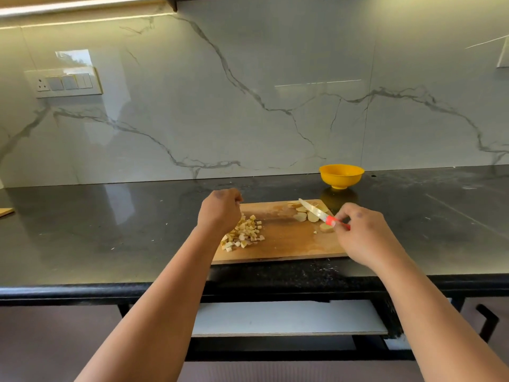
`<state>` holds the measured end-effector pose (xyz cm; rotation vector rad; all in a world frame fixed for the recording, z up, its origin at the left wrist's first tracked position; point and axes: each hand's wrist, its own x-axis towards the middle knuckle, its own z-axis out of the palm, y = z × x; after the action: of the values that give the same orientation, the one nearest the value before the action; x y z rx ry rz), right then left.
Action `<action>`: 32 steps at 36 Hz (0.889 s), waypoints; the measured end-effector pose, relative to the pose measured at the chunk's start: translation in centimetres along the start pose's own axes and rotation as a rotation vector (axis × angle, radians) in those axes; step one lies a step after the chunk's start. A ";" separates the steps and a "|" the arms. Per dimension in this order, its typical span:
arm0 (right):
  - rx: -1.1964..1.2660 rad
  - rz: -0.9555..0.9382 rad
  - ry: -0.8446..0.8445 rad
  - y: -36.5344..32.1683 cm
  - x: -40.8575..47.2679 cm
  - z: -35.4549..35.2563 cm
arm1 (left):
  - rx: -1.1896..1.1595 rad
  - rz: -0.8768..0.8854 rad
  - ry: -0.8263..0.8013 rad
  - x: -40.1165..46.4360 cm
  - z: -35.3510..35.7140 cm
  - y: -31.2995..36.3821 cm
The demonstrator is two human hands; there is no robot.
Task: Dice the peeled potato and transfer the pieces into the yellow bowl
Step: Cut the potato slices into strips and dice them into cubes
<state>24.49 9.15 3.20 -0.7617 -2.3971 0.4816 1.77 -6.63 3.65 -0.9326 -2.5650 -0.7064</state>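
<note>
Pinching the knife [316, 212] by its red handle, your right hand [363, 235] is poising the blade over uncut potato slices [305, 215]; your left hand [220, 209], curled and seemingly empty, is corralling diced pieces [243, 234] on the cutting board [286, 241], clear of the empty yellow bowl [341, 175] waiting behind on the surface [110, 230].

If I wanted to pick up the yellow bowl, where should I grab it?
Probably by its rim. The yellow bowl stands upright on the counter behind the cutting board, wide at the top and narrow at its small foot. Nothing stands close around it, so come from above or from the right side, thumb inside and fingers outside the rim. Reaching from the right also avoids the knife.
</note>
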 end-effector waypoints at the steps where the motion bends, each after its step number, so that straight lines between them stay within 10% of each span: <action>1: 0.012 0.009 0.013 0.2 0.2 -0.3 | 0.029 0.026 -0.017 0.0 0.0 0.2; 11: 0.085 0.072 0.068 1.8 1.0 -1.4 | 0.316 0.154 0.041 -0.8 1.6 5.4; 19: 0.114 0.092 0.088 2.4 1.3 -1.8 | 0.000 0.206 -0.275 0.9 5.9 11.0; 32: 0.132 0.084 0.095 2.4 1.6 -2.1 | -0.031 0.187 -0.182 0.8 7.5 12.3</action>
<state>25.63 12.31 4.29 -0.8100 -2.2279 0.6177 8.44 6.08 1.96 -1.2816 -2.5804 -0.6349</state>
